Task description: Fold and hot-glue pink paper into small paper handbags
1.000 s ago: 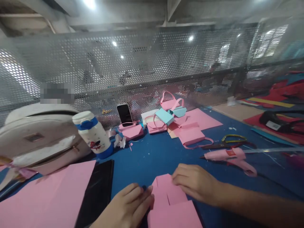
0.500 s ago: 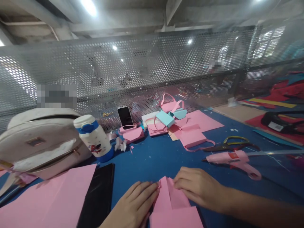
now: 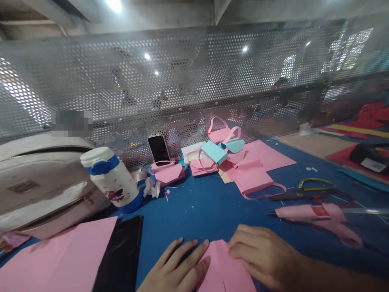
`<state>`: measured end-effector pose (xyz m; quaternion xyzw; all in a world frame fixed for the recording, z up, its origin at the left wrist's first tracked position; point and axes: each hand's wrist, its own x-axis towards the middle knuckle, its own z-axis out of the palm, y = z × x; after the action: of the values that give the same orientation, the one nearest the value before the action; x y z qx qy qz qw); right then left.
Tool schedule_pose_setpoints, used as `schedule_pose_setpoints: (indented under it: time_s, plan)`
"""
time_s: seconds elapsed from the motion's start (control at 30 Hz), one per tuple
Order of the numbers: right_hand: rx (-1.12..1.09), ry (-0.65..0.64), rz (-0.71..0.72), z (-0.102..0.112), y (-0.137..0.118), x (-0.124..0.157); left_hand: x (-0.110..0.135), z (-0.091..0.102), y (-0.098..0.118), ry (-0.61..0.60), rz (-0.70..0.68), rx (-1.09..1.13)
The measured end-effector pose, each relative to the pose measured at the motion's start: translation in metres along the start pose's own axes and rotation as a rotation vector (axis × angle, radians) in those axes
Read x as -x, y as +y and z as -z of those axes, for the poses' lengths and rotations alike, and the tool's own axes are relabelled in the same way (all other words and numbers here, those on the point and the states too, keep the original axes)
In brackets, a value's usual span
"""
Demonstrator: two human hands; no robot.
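Observation:
A folded piece of pink paper (image 3: 223, 263) lies at the table's near edge, cut off by the bottom of the view; a short slit or crease shows low in its middle. Along its left side my left hand (image 3: 182, 267) rests with fingers spread, the fingertips touching the paper. My right hand (image 3: 264, 253) has its fingers curled together and pinches the paper's upper right edge. Right of that hand lies a pink glue gun (image 3: 313, 213), with yellow-handled scissors (image 3: 314, 184) just behind it.
Small pink and light blue paper bags (image 3: 214, 151) sit at the back by a perforated metal panel (image 3: 194, 81). A phone (image 3: 159, 150) leans there. On the left stand a white-and-blue bottle (image 3: 114, 182), a pale backpack (image 3: 45, 182), pink sheets (image 3: 60, 255) and a black flat object (image 3: 124, 251).
The pink paper's central strip and raised near fold no longer show; a broader flat face is up. My left fingers have spread apart. The whole view has shifted a little.

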<state>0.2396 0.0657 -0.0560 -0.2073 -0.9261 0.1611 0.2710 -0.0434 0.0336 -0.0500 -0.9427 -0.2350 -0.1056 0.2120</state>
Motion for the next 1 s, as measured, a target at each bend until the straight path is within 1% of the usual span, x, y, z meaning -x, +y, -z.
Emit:
schedule_pose_setpoints:
  time_s: [0.2,0.3,0.37,0.43,0.47,0.53,0.57,0.63,0.7,0.77,0.83,0.9,1.0]
  plan:
    - [-0.009,0.004,-0.006,-0.001,0.003,-0.001,-0.009,0.010,-0.004,0.000,-0.057,-0.003]
    - [0.006,-0.004,0.002,-0.002,0.005,0.001,-0.011,0.014,-0.004,-0.014,-0.061,0.012]
    - [0.016,-0.014,0.008,-0.002,0.005,0.003,-0.008,0.010,-0.002,-0.010,-0.054,0.032]
    - [0.023,-0.031,0.008,-0.001,0.004,0.004,-0.001,0.002,0.001,0.017,-0.051,0.043]
    - [0.028,-0.038,0.007,-0.001,0.003,0.003,0.003,-0.004,0.003,0.012,-0.036,0.040]
    - [0.048,-0.046,0.008,0.002,0.001,0.002,0.010,-0.013,0.007,0.092,-0.014,0.056]
    - [0.059,-0.049,0.008,0.003,0.000,0.001,0.012,-0.016,0.009,0.111,-0.008,0.061]
    - [0.078,-0.059,0.009,0.005,-0.002,-0.001,0.012,-0.018,0.011,0.148,0.003,0.066]
    - [0.094,-0.059,0.015,0.006,-0.003,-0.002,0.008,-0.011,0.013,0.177,0.000,0.054]
    - [0.111,-0.047,0.021,0.005,-0.003,-0.003,0.003,0.000,0.014,0.180,-0.011,0.040]
    - [0.129,-0.041,0.026,0.004,-0.002,-0.002,-0.002,0.013,0.013,0.109,-0.014,0.048]
    - [0.145,-0.040,0.029,0.003,0.000,-0.002,-0.005,0.024,0.013,0.073,0.002,0.071]
    - [0.152,-0.044,0.035,0.003,0.000,-0.002,-0.009,0.032,0.012,0.056,0.025,0.110]
